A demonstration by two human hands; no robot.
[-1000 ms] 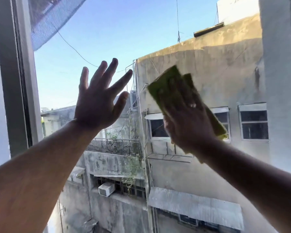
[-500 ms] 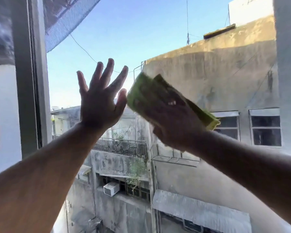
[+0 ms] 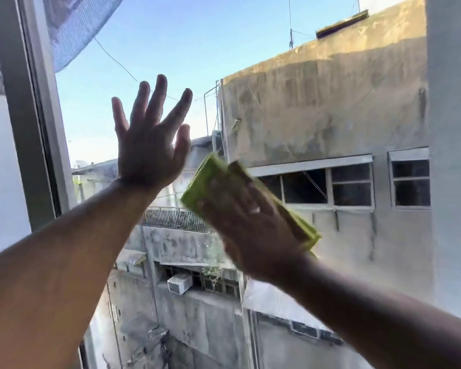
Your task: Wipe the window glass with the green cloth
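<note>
The window glass (image 3: 290, 83) fills most of the view, with sky and grey buildings behind it. My right hand (image 3: 253, 230) presses a folded green cloth (image 3: 205, 182) flat against the pane near the middle; the hand is blurred with motion and covers much of the cloth. Only the cloth's upper left part and a strip at its lower right show. Up and to the left, my left hand (image 3: 149, 145) rests flat against the glass with fingers spread, holding nothing.
A grey window frame (image 3: 30, 129) runs down the left side, with a white wall (image 3: 3, 187) beside it. A dark mesh net (image 3: 75, 25) hangs outside at the top left. Another pale wall (image 3: 453, 182) borders the right.
My right hand has swept the cloth left and then down, from beside the fingertips of my left hand to below its thumb. The left hand stays planted on the glass.
</note>
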